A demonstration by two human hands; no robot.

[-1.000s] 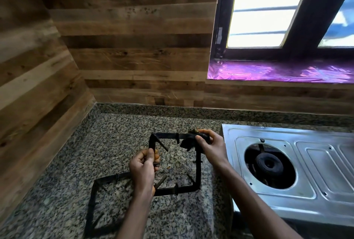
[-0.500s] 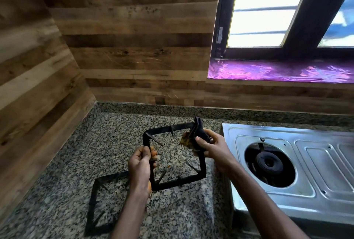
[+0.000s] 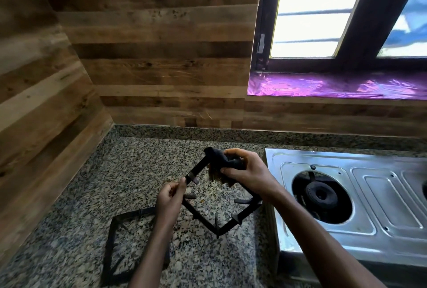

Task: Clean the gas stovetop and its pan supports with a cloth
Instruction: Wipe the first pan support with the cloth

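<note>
I hold a black square pan support [image 3: 231, 223] above the granite counter, turned like a diamond. My left hand [image 3: 171, 197] pinches its left corner. My right hand [image 3: 248, 173] grips a dark cloth [image 3: 219, 157] wrapped round the support's upper corner. A second black pan support [image 3: 111, 241] lies flat on the counter, partly hidden behind my left forearm. The steel gas stovetop [image 3: 392, 207] sits to the right with a bare burner [image 3: 320, 195].
The speckled granite counter [image 3: 150, 156] runs into a corner of wood-panelled walls [image 3: 161, 68]. A window with a purple-lined sill [image 3: 335, 86] is above the stove. The stove's left edge stands close to my right wrist.
The held pan support has been rotated from nearly square-on to a diamond. My left hand shifted to its left corner, and the cloth moved to the upper corner.
</note>
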